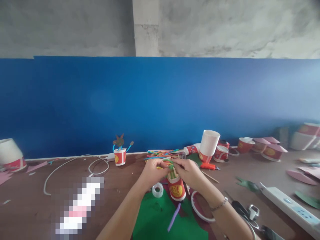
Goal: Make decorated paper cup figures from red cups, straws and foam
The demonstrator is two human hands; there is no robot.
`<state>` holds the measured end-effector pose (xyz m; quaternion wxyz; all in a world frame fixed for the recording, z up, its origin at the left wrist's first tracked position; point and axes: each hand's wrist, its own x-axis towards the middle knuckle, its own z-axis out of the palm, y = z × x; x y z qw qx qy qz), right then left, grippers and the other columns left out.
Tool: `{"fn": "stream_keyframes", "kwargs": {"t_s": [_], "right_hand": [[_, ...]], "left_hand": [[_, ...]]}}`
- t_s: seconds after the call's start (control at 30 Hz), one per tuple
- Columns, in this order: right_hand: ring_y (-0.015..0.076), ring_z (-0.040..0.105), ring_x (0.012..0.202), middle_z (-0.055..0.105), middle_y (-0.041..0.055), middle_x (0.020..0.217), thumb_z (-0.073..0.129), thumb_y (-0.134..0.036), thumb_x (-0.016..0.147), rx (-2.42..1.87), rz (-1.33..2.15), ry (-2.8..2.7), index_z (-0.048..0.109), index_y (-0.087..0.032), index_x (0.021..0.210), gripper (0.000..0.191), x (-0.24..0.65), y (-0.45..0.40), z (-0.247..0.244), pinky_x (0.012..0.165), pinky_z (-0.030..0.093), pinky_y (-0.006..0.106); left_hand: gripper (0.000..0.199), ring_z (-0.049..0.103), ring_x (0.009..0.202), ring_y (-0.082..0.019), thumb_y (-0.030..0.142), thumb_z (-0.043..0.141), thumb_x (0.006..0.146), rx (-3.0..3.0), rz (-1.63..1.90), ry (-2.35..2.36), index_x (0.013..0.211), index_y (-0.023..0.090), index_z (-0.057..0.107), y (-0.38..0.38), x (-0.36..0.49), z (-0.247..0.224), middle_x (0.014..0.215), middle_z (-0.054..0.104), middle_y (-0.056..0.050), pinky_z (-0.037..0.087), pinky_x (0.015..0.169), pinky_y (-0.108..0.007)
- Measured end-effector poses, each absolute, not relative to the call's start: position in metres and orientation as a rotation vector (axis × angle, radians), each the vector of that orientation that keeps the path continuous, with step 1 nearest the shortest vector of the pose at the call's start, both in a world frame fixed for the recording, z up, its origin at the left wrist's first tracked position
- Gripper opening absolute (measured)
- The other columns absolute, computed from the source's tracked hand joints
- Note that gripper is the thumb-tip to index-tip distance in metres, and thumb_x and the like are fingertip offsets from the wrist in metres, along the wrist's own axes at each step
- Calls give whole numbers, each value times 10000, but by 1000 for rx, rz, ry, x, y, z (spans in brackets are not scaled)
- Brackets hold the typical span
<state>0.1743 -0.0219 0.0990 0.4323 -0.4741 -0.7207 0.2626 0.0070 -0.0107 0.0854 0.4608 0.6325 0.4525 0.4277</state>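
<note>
Both hands meet over the mouth of a red and white paper cup [176,190] with a yellow emblem, tilted toward me. The fingers of my left hand [155,170] are pinched on a thin green strip [172,166] at the cup's opening. From the other side my right hand [187,170] closes its fingers at the same strip; its fingertips are partly hidden. A purple straw-like strip [173,218] sticks out from the cup's lower end over a green sheet [152,220]. Beside the cup stands a roll of clear tape [157,190].
Colourful straws [160,154] lie behind my hands. An orange cutter [208,166] rests near stacked paper cups [209,145]. At right are a power strip [292,206] and black-handled scissors [239,208]; a decorated cup [120,157] stands left, by a white cable [47,176].
</note>
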Motion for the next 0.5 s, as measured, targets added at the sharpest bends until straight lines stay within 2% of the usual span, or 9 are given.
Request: {"fn": "stream_keyframes", "kwargs": {"t_s": [0.13, 0.3, 0.4, 0.5], "right_hand": [[171, 553, 611, 635, 7, 591, 540, -283, 749, -1153, 681, -1782, 720, -184, 728, 206, 174, -23, 100, 523, 412, 229], [132, 497, 535, 582, -5, 558, 498, -269, 795, -1166, 714, -1808, 715, -174, 789, 237, 175, -23, 101, 476, 379, 221], [117, 499, 527, 596, -4, 623, 496, -275, 817, -1097, 793, -1725, 666, -169, 1013, 280, 173, -25, 105, 472, 392, 216], [79, 466, 422, 590, -31, 629, 528, -283, 809, -1036, 971, -1663, 506, -188, 1220, 423, 172, -29, 111, 402, 361, 189]], "left_hand": [[97, 450, 475, -91, 225, 636, 598, 1516, 1122, 1181, 579, 133, 613, -13, 7, 94, 503, 547, 24, 340, 464, -198], [91, 435, 467, -80, 213, 649, 557, 1429, 1130, 1178, 563, 133, 604, -16, 9, 102, 505, 548, 29, 336, 465, -196], [126, 447, 483, -80, 231, 662, 553, 1367, 1182, 1129, 558, 141, 574, -15, 9, 102, 511, 546, 35, 343, 489, -197], [165, 467, 494, -85, 266, 670, 567, 1307, 1203, 1074, 567, 148, 555, -13, 5, 100, 514, 551, 35, 352, 506, -201]]}}
